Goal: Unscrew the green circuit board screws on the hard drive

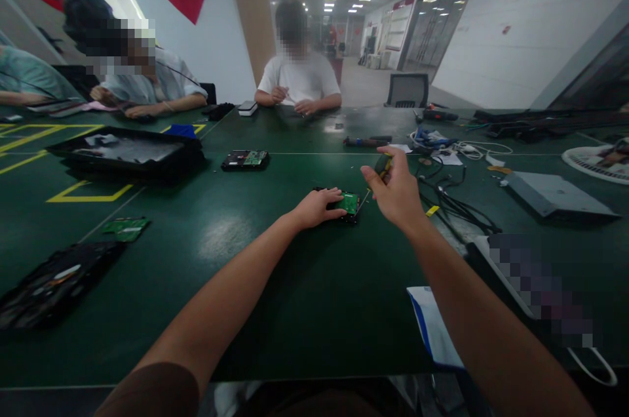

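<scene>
A small hard drive [350,203] with a green circuit board on top lies on the table in front of me. My left hand [317,208] grips it from the left, fingers over the far side and thumb along the near side. In my right hand [397,193] is a screwdriver [382,166] with a dark and yellow handle, tilted with its shaft down to the left. Its tip is at the right edge of the drive; whether it touches a screw is too small to tell.
Another hard drive [246,159] lies farther left, beyond it black trays [122,164]. At left are a loose circuit board [126,228] and a black part [54,282]. Cables [449,204], a metal box [560,194] and a power strip [535,286] lie right. Co-workers sit opposite.
</scene>
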The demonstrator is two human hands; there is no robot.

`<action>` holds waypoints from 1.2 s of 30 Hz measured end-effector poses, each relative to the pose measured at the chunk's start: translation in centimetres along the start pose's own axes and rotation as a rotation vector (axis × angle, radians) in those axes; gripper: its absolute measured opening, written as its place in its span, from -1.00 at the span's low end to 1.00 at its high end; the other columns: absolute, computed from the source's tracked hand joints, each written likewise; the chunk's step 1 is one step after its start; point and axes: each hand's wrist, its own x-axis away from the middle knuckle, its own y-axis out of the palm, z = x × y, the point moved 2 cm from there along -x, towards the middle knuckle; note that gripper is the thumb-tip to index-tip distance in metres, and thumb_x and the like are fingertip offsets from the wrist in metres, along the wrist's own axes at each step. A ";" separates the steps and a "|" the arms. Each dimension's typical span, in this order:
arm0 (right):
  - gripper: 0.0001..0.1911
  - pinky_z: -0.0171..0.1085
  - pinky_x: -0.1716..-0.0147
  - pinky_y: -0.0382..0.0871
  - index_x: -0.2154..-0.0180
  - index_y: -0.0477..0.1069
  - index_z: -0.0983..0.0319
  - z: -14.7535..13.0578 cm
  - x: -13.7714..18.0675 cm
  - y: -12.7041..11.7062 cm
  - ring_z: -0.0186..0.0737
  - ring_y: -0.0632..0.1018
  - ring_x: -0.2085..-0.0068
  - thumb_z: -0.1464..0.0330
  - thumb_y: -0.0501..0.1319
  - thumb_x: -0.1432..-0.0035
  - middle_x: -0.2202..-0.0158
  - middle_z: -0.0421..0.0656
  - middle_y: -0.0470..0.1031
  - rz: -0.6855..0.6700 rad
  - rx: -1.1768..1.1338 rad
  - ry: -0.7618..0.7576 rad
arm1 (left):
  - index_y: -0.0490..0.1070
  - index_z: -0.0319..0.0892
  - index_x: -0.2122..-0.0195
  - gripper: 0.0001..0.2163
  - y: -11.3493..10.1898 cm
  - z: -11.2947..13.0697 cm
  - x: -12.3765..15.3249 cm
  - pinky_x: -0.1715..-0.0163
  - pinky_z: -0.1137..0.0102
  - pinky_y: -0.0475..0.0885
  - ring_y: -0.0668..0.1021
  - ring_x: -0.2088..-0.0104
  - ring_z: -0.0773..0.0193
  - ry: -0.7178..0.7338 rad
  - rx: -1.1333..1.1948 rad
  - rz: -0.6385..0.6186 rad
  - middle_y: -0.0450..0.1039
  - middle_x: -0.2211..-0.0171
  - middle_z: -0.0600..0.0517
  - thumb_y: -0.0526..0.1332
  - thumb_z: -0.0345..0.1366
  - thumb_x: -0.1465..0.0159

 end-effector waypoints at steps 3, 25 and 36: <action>-0.39 -0.09 0.28 0.51 -0.27 0.15 0.06 0.9 1.3 0.0 -0.18 0.57 0.45 0.06 0.24 -0.28 0.27 -0.18 0.53 -0.039 -0.093 0.067 | 0.40 -0.15 -0.29 -0.43 0.0 0.0 0.0 -0.35 0.13 0.25 0.36 -0.38 0.01 -0.004 -0.001 0.001 0.29 -0.37 -0.15 0.21 0.09 -0.38; -0.26 0.03 0.26 0.63 -0.41 0.01 0.08 5.3 3.1 3.2 -0.10 0.57 0.33 0.24 0.25 -0.31 0.20 -0.11 0.52 0.170 -0.039 -0.233 | 0.41 -0.16 -0.28 -0.46 0.0 0.2 0.0 -0.37 0.16 0.22 0.34 -0.39 0.04 -0.018 -0.029 -0.001 0.31 -0.36 -0.13 0.22 0.04 -0.39; -0.26 0.03 0.26 0.63 -0.42 0.00 0.08 5.7 3.1 3.3 -0.12 0.57 0.35 0.24 0.24 -0.32 0.21 -0.12 0.50 0.159 -0.031 -0.238 | 0.42 -0.19 -0.27 -0.46 -0.1 0.4 0.1 -0.37 0.17 0.23 0.35 -0.38 0.05 -0.013 -0.025 0.004 0.32 -0.35 -0.15 0.23 0.03 -0.39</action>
